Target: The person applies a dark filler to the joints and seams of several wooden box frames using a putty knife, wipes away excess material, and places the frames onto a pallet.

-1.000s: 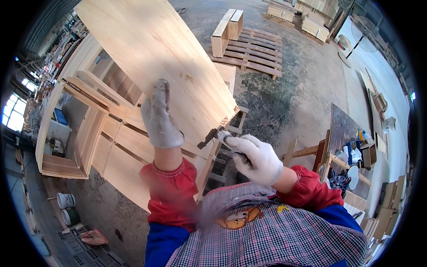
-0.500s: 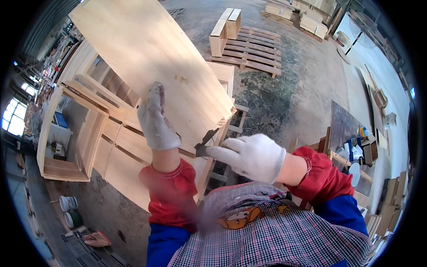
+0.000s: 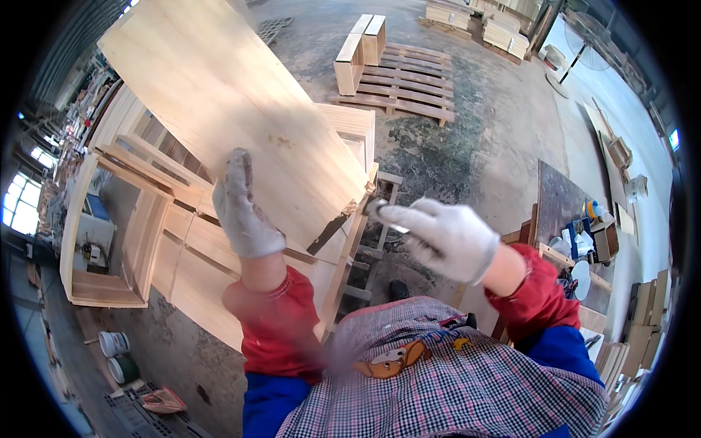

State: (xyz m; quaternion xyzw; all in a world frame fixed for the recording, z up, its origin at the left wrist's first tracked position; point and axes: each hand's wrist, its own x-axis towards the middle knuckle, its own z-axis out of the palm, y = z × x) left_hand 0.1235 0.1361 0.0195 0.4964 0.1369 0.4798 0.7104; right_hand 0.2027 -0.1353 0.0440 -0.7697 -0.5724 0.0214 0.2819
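A long pale wooden panel [image 3: 285,157] slants across the cabinet frame, its near end close to my body. My left hand [image 3: 248,212], in a soiled white glove, is closed on the panel's left edge, thumb on the upper face; its other fingers are mostly hidden. Beyond the panel's near right corner, my right hand [image 3: 449,237], in a white glove, is closed on a small dark scraper [image 3: 375,209]. Its index finger stretches along the tool, whose blade is partly hidden. The panel's near end edge [image 3: 330,232] looks dark and rough.
Beneath the panel lies an open wooden cabinet frame [image 3: 109,288]. Wooden boxes [image 3: 350,58] stand on a slatted pallet [image 3: 409,84] ahead. A dark table [image 3: 558,197] with tools is at right. Two buckets [image 3: 115,343] stand at lower left; a fan [image 3: 584,44] is far right.
My right hand has moved the scraper away from the panel's near end, up and to the right. The left hand keeps its place on the panel while the view shifts slightly.
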